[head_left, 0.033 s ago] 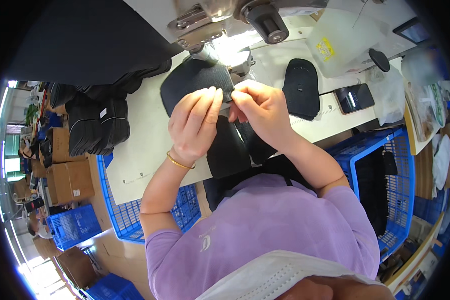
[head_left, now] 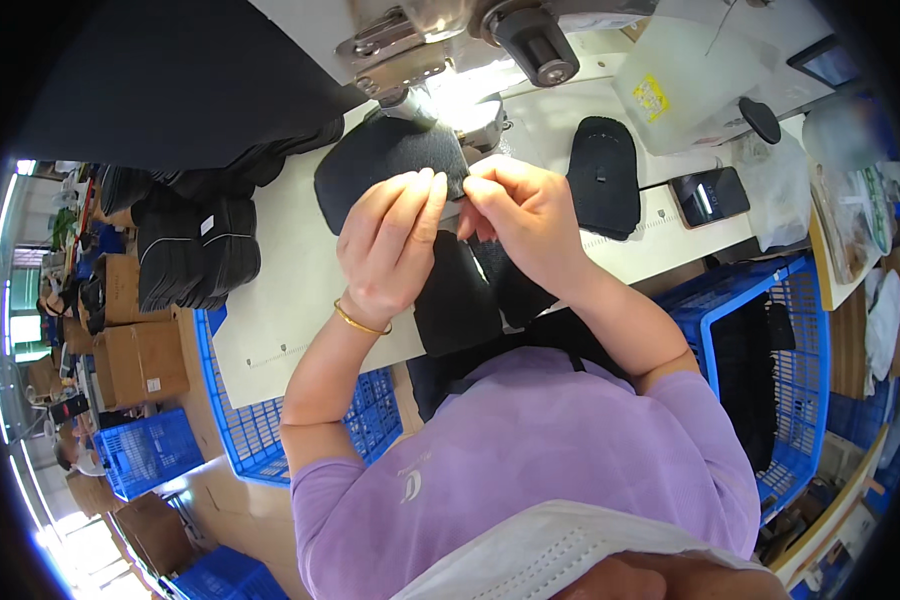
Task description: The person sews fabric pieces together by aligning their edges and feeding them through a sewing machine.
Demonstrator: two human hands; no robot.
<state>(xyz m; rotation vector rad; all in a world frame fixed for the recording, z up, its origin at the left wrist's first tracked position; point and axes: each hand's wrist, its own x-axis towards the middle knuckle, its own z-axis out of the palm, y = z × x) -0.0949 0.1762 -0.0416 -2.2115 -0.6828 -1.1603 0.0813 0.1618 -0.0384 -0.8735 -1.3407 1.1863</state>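
A dark, rounded fabric piece (head_left: 370, 160) lies under the head of a sewing machine (head_left: 410, 70), beside its bright lamp. My left hand (head_left: 390, 240) rests on the piece's near edge, fingers pressed together and gripping it. At its near right corner, my right hand (head_left: 530, 220) pinches the same edge between thumb and forefinger. The two sets of fingertips are close but apart. Below them, two more black panels (head_left: 457, 300) hang over the table's near edge, partly covered by my hands. The needle is lost in glare.
Bundled black pieces (head_left: 200, 250) are stacked at the left of the white table (head_left: 280, 330). To the right lie a black padded piece (head_left: 604, 180) and a phone (head_left: 710, 197). Blue crates (head_left: 815, 350) flank me below the tabletop. A large black panel (head_left: 170, 80) overhangs the upper left.
The fabric piece under the machine has shifted slightly to the left. Both hands keep their hold in almost the same place.
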